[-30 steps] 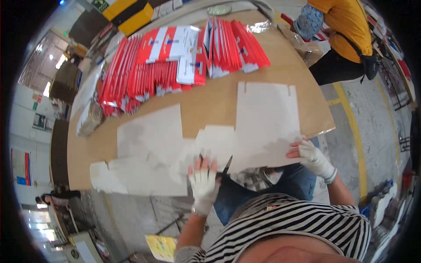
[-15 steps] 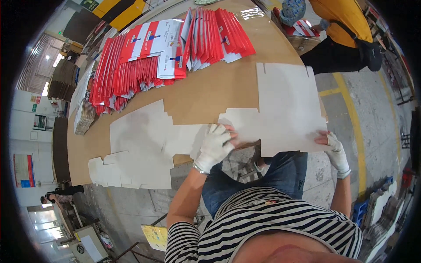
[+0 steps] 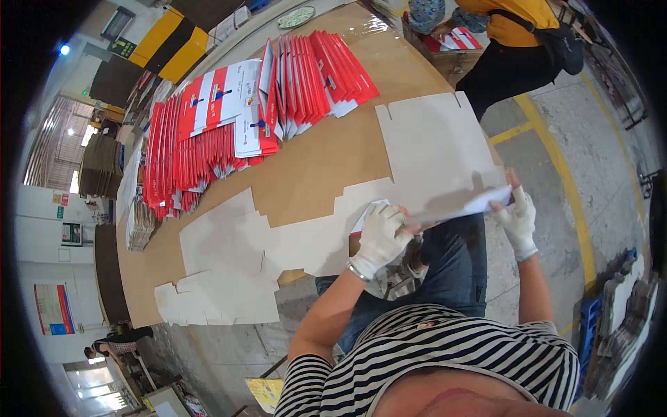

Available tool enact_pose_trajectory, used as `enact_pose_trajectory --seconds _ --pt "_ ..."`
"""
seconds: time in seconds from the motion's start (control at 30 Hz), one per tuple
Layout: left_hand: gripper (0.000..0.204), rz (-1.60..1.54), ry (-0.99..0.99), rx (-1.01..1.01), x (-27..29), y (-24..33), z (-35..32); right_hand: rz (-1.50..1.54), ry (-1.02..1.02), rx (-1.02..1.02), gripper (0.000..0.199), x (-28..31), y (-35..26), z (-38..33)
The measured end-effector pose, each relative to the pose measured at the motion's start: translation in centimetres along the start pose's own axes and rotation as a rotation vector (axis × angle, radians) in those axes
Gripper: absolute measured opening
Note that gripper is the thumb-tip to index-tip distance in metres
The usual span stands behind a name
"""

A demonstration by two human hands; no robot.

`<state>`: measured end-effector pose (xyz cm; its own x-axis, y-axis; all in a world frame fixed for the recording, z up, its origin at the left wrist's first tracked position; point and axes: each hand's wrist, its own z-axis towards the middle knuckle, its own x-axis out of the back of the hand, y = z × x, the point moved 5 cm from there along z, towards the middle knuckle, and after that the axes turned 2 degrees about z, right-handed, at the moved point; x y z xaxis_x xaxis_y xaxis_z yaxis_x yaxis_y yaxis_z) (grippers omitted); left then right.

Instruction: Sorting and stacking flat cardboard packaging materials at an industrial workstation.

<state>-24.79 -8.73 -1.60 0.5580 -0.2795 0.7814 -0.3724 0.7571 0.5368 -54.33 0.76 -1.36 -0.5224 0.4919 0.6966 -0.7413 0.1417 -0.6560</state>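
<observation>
- Worker in striped shirt stands at near edge of a long brown desk (image 3: 326,167), both hands in white gloves on one flat white cardboard sheet (image 3: 434,149).
- Left hand (image 3: 381,235) lies fingers-curled on the sheet's near left part, pressing down close to the desk edge; looks closed onto the card, though whether it pinches or only presses can't be told.
- Right hand (image 3: 517,215) grips the sheet's near right corner, thumb and fingers clamped on the edge, corner lifted off and past the desk edge, over the floor.
- Key relation: sheet runs away from the worker, long axis from the hands up toward the desk's far side; most of it sits ahead of and between the two hands, w/ the right hand at its outer corner and the left nearer its middle.
- More white cardboard blanks (image 3: 229,257) lie flat to the left along the near edge, overlapping, touching the held sheet's left side.
- Red-and-white flat cartons (image 3: 243,118) fanned in rows across the desk's far left half, well apart from the hands.
- Room: workshop w/ grey concrete floor (image 3: 556,139) and yellow line; another person in a yellow top (image 3: 524,28) bends over at the far right end of the desk; stacked brown card by the left wall.
</observation>
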Motion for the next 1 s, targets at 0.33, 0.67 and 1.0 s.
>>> enact_pose_trajectory --seconds 0.33,0.67,1.0 --pt "0.046 0.485 0.055 0.152 -3.9 1.0 3.1 0.56 0.299 -0.391 0.072 -2.8 4.6 -4.2" --pt "0.094 0.452 -0.17 -0.052 -8.4 5.4 2.0 1.247 -0.127 -0.774 0.014 -10.6 -2.7 -9.6" --pt "0.099 0.258 -0.43 0.133 -5.9 5.0 1.6 -0.095 0.049 0.575 0.05 -5.9 -8.8 -2.4"
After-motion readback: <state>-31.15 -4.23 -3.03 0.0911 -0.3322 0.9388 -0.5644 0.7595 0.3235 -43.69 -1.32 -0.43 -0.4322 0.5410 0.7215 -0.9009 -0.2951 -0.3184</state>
